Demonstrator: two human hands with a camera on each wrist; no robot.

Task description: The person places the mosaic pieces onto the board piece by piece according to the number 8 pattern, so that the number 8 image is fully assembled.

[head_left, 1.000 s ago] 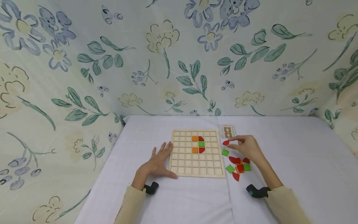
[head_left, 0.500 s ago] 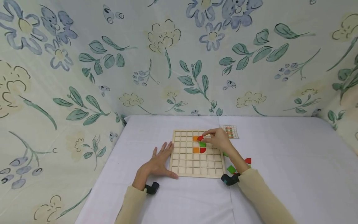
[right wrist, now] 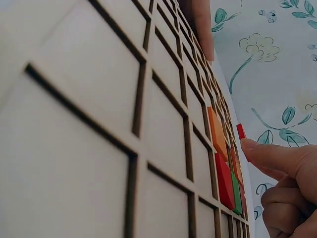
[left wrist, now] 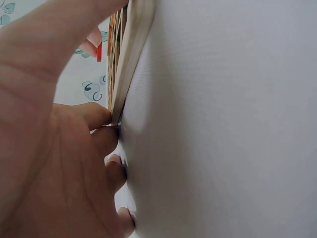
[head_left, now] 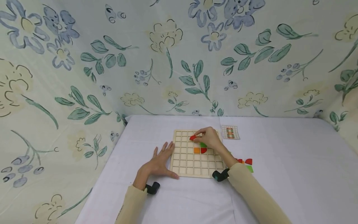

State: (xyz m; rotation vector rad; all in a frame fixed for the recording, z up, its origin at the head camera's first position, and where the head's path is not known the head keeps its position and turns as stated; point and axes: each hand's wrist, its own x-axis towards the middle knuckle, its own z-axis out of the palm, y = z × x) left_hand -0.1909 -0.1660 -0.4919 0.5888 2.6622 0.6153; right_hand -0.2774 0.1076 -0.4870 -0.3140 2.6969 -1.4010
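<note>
Pinching a red pc (head_left: 192, 137) by its edge, R hand (head_left: 209, 138) holds it over the board (head_left: 186, 163), far side, prob. to leave its bottom free. L hand (head_left: 159, 161), fingers spread, touches board's left edge, maybe to stop slips.

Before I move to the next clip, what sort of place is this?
Probably an indoor tabletop recording nook: a floral backdrop hangs behind a white-covered table, which bears a wooden grid board. The wider room is out of view.
</note>
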